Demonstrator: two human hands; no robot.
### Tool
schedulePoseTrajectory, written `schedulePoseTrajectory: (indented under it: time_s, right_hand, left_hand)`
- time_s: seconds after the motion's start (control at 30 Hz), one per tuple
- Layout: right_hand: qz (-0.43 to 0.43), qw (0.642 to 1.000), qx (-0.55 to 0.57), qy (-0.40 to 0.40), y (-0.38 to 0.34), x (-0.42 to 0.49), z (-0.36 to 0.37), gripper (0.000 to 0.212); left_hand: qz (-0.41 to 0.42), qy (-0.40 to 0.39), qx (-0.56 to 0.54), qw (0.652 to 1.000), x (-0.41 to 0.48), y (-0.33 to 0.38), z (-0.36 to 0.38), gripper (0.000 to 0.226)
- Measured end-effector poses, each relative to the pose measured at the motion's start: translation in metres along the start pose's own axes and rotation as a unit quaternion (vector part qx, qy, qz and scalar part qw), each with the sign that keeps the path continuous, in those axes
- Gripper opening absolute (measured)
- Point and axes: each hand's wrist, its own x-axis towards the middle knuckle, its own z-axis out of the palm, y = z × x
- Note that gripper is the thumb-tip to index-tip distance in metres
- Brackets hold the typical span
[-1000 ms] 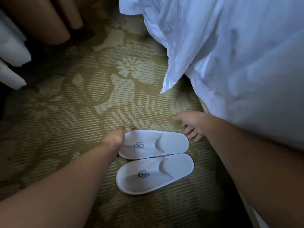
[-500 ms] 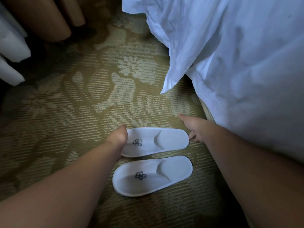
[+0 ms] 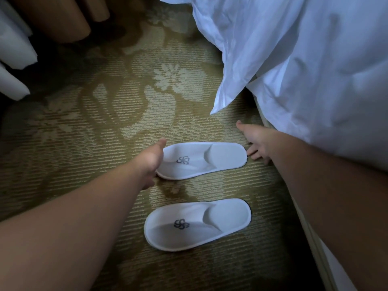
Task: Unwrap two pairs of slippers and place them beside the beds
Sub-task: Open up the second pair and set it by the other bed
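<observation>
Two white slippers with a dark logo lie flat on the patterned carpet beside the bed point(image 3: 319, 246), toes pointing left. My left hand point(image 3: 152, 162) grips the toe end of the far slipper point(image 3: 210, 156), thumb on top. At its heel end, by the bed's edge, my right hand point(image 3: 255, 139) has its fingers spread, the fingertips touching the slipper. The near slipper point(image 3: 199, 223) lies by itself closer to me, parallel to the far one, with a strip of carpet between them. No wrapping is in view.
A white duvet point(image 3: 304, 70) hangs over the bed's side at the right, one corner dropping toward the carpet above my right hand. Brown curtain folds point(image 3: 63, 17) and white fabric point(image 3: 14, 45) stand at the top left. Patterned carpet point(image 3: 105, 122) stretches to the left.
The far slipper has moved away from the near one, which it had been touching, so a gap of carpet now separates them. Both hands stayed at its ends.
</observation>
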Motion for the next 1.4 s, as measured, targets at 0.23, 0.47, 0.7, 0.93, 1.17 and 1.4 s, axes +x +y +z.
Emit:
schedulePoseTrajectory:
  time_s: [0.23, 0.47, 0.7, 0.93, 1.17, 1.4]
  right_hand:
    - [0.024, 0.999, 0.039, -0.021, -0.006, 0.008, -0.004, 0.111]
    - [0.021, 0.998, 0.055, -0.023, -0.009, 0.012, -0.003, 0.107]
    - [0.009, 0.997, 0.076, -0.013, -0.013, 0.016, -0.005, 0.099]
    - [-0.002, 0.995, 0.101, 0.018, -0.012, 0.019, -0.004, 0.099]
    - [-0.005, 0.995, 0.103, 0.018, -0.009, 0.022, -0.003, 0.097]
    - [-0.03, 0.994, 0.099, 0.027, -0.007, 0.022, -0.001, 0.089]
  left_hand:
    - [0.008, 0.015, -0.016, 1.0, 0.008, 0.006, -0.002, 0.079]
    - [0.017, 0.026, -0.029, 0.999, 0.01, 0.002, 0.003, 0.08]
    - [0.008, 0.028, -0.024, 0.999, 0.009, 0.007, 0.004, 0.086]
    - [0.01, 0.024, -0.018, 1.0, 0.01, 0.008, 0.007, 0.087]
    - [0.028, 0.039, -0.025, 0.999, 0.013, 0.007, 0.011, 0.083]
    - [0.023, 0.032, -0.035, 0.999, 0.011, 0.007, 0.008, 0.082]
